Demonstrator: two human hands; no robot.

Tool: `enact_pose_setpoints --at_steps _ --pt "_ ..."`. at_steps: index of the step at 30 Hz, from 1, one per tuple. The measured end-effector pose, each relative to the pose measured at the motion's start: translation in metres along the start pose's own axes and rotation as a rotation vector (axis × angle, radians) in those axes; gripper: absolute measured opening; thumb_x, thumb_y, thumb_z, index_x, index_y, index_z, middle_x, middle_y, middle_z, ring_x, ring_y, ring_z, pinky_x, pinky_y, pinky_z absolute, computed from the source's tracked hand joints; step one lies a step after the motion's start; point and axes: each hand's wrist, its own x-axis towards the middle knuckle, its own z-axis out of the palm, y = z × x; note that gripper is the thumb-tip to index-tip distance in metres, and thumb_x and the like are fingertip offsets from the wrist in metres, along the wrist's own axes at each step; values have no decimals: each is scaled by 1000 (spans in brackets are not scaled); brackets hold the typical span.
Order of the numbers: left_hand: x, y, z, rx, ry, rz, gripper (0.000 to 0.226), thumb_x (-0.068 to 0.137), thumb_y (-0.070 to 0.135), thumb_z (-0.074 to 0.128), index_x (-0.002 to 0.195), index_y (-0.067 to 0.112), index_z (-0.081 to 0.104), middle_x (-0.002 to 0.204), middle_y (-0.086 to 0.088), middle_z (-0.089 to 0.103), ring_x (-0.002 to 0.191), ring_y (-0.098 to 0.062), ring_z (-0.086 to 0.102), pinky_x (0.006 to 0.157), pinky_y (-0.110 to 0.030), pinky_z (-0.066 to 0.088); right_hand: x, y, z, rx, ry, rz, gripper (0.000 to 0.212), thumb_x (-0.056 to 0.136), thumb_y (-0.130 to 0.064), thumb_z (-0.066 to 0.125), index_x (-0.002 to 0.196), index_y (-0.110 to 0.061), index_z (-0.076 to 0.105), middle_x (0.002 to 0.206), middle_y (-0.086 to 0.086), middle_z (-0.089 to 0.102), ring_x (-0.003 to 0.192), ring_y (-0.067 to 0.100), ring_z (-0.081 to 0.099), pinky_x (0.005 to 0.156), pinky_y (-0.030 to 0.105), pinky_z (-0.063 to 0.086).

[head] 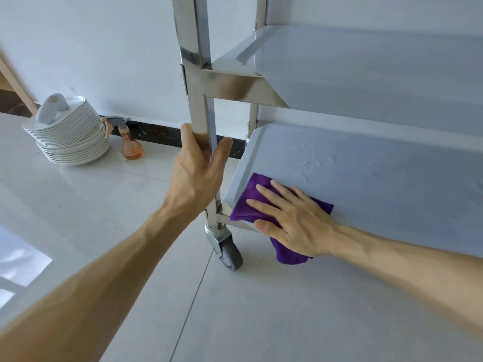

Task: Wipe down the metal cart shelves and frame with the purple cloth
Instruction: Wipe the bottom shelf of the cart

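- Purple cloth [251, 202] is lying flat on the front left corner of the cart's bottom shelf [366, 178], one edge drooping over the rim.
- Right hand [292, 220] is pressing it down, fingers spread, palm flat.
- Left hand [198, 173] is wrapping around the steel upright [201, 113], steadying the frame.
- Being soft and light, it is likely bunching unless pressed under a flat palm; the shelf is looking wet and slick.

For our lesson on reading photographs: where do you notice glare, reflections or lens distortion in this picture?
Head view: the cart post shows bright and dark reflections; the lower shelf has pale wet streaks catching light; the floor shines near the plates; the wide lens stretches both forearms at the frame's edges.
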Motion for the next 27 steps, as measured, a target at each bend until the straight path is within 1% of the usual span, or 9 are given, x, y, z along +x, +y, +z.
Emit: enact_pose_setpoints --at_steps 3,6,9,12,15,17,22,25,27 --pt "19 2 2 1 142 27 44 93 46 61 100 4 49 73 -18 60 65 -32 61 58 -42 53 24 17 3 52 34 -114 66 89 -78 5 150 -54 16 165 -19 7 153 10 -1 122 43 7" --pt "26 4 16 -191 221 -5 29 96 29 61 96 4 49 63 -21 56 45 -32 56 41 -30 46 53 57 -1 88 34 -89 57 91 -74 11 145 -61 20 162 -24 12 152 6 6 122 47 8" --pt "23 0 24 -235 271 -1 15 97 22 58 90 18 46 61 -12 55 39 -25 52 39 -28 44 84 115 -5 96 64 190 52 96 -64 16 147 -56 26 163 -19 15 152 10 9 121 53 11" --pt "23 -3 22 -252 246 32 13 97 20 58 91 19 47 62 -9 58 42 -28 57 43 -32 47 108 153 -7 127 52 506 50 101 -57 18 149 -49 26 165 -14 13 152 18 8 117 60 12" --pt "21 -2 24 -258 270 28 14 97 18 59 90 19 46 63 -8 58 40 -26 54 41 -28 45 132 135 -5 163 35 596 54 99 -57 17 151 -44 25 166 -9 10 152 28 3 116 63 7" --pt "20 -2 25 -262 286 33 15 97 16 59 90 18 46 64 -11 59 39 -26 53 39 -25 43 142 103 -4 165 53 500 58 96 -63 15 151 -46 25 166 -9 9 152 29 1 116 62 4" --pt "21 0 25 -286 271 59 13 98 11 57 93 16 46 66 -17 57 43 -25 54 40 -24 43 114 27 1 138 31 45 71 83 -80 10 149 -55 17 166 -16 3 153 19 -4 120 55 -3" --pt "21 0 25 -296 254 77 13 98 11 56 93 16 46 65 -15 57 41 -28 53 40 -27 43 74 10 4 146 60 -203 66 86 -78 12 148 -56 20 164 -21 5 153 14 -8 121 52 -4" --pt "22 -1 24 -298 232 82 12 98 11 57 94 15 46 65 -14 58 41 -29 54 40 -28 43 56 15 8 125 58 -259 62 91 -75 10 149 -54 21 164 -24 3 152 9 -12 122 49 -4"
